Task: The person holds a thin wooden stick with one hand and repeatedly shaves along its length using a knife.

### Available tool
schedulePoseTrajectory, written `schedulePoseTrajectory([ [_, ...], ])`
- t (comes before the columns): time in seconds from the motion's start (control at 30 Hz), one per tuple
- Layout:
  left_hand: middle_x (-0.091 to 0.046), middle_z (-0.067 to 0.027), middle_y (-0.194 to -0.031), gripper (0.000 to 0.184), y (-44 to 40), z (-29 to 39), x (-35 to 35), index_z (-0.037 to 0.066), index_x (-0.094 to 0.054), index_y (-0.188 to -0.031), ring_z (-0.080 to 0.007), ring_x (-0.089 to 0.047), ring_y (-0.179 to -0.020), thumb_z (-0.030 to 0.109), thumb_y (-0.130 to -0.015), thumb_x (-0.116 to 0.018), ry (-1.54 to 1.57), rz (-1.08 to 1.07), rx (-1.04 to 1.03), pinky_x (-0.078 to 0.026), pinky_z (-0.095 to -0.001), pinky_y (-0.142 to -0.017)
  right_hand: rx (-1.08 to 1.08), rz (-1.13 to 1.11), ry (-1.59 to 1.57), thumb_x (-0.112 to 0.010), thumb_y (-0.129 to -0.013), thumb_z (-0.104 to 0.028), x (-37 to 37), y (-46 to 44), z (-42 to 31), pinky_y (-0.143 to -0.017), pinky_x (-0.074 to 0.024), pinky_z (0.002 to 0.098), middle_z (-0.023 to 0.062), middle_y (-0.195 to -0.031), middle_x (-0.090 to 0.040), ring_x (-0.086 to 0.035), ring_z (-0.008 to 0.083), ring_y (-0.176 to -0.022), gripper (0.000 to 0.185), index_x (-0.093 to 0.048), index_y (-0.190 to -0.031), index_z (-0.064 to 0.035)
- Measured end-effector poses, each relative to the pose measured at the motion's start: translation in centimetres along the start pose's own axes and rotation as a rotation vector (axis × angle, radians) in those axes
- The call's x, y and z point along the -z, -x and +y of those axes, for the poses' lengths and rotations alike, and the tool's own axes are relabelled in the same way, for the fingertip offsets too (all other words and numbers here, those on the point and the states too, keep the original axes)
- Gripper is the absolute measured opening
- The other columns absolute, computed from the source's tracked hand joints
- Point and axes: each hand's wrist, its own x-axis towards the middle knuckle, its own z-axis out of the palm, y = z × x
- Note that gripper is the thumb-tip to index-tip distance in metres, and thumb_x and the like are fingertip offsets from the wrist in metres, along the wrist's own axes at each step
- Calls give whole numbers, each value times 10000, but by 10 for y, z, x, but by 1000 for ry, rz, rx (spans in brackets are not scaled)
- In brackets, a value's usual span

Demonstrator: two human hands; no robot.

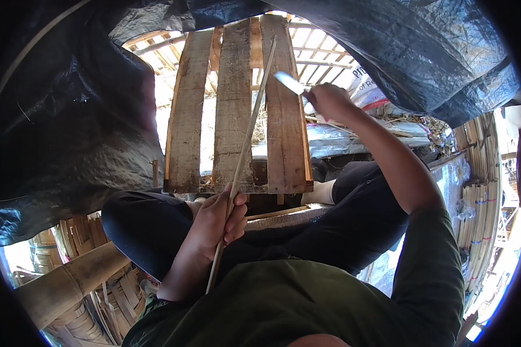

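My left hand (219, 222) is closed around a long thin strip (246, 141), which looks like bamboo. The strip slants up from my lap over a low slatted wooden bench (233, 98), its far end above the right-hand plank. Beyond and to the right, my right hand (328, 103) is closed on the handle of a knife (290, 82). The pale blade points up and left, over the edge of the right plank and apart from the strip.
Dark plastic sheeting (69, 127) hangs at the left, with more sheeting (422, 52) at the upper right. A thick bamboo pole (75, 280) lies at lower left. Bundled strips (477, 231) stand at the right. My crossed legs flank the bench's near end.
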Motion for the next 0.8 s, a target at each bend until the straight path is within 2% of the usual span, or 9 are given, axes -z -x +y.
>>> schedulePoseTrajectory([
  [0.1, -321, 49, -474, 329, 0, 0, 0, 143, -458, -834, -82, -295, -338, 335, -1049, -299, 4, -12, -8, -241, -235, -338, -97, 260, 90, -469, -976, -434, -9, -21, 37, -626, -510, 481, 176, -629, -633, -654, 351, -632, 512, -660, -750, -16],
  [0.23, -320, 49, -469, 330, -1, 0, 3, 143, -462, -835, -82, -297, -337, 346, -1048, -311, 25, 1, -8, -236, -234, -340, -98, 203, -132, -472, -976, -418, 3, -20, 16, -624, -502, 497, 174, -642, -634, -648, 365, -642, 477, -656, -767, -31],
  [0.37, -322, 50, -468, 332, -1, 0, 3, 139, -467, -838, -81, -299, -337, 341, -1049, -311, 37, -9, -8, -236, -235, -340, 255, 76, 117, -440, -994, -406, 14, 0, -26, -702, -532, 473, 162, -756, -673, -687, 326, -743, 472, -657, -800, -35],
  [0.47, -324, 50, -469, 318, -2, -1, 2, 140, -469, -836, -78, -298, -338, 317, -1048, -311, 22, -7, -11, -236, -234, -342, 143, 123, 181, -456, -985, -398, -2, -18, -8, -710, -534, 473, 162, -811, -686, -689, 330, -800, 442, -682, -847, -44],
  [0.5, -324, 50, -469, 318, -1, -1, 1, 140, -469, -836, -78, -298, -338, 317, -1048, -311, 21, -8, -8, -236, -234, -342, -8, 102, 189, -467, -978, -389, 4, -23, -5, -709, -539, 461, 156, -848, -696, -692, 319, -820, 417, -696, -883, -53],
  [0.57, -323, 51, -470, 306, 1, 0, -1, 142, -469, -834, -75, -293, -340, 294, -1044, -306, 8, 18, -10, -235, -232, -345, -166, 204, 48, -453, -985, -413, -1, -37, 21, -623, -517, 474, 175, -660, -646, -658, 352, -647, 484, -656, -785, -22],
  [0.63, -322, 52, -471, 300, 2, 1, 0, 142, -468, -835, -74, -290, -341, 287, -1041, -304, 6, 23, -15, -234, -231, -347, -167, 230, 104, -448, -989, -394, 3, -38, 25, -594, -516, 465, 162, -643, -649, -660, 317, -601, 476, -657, -788, -17],
  [0.7, -321, 53, -472, 295, 3, 1, 2, 143, -468, -837, -72, -287, -343, 280, -1038, -302, 1, 27, -20, -233, -230, -350, -136, 175, -40, -436, -985, -426, 7, -37, 19, -700, -530, 490, 177, -754, -681, -685, 341, -746, 481, -681, -867, -29],
  [0.8, -314, 31, -471, 375, 3, 1, 5, 108, -444, -845, -95, -293, -326, 381, -1054, -293, 24, 7, -41, -251, -237, -317, 83, 78, -97, -448, -988, -413, 19, -11, -21, -714, -519, 488, 189, -733, -661, -665, 372, -717, 482, -653, -816, -13],
])
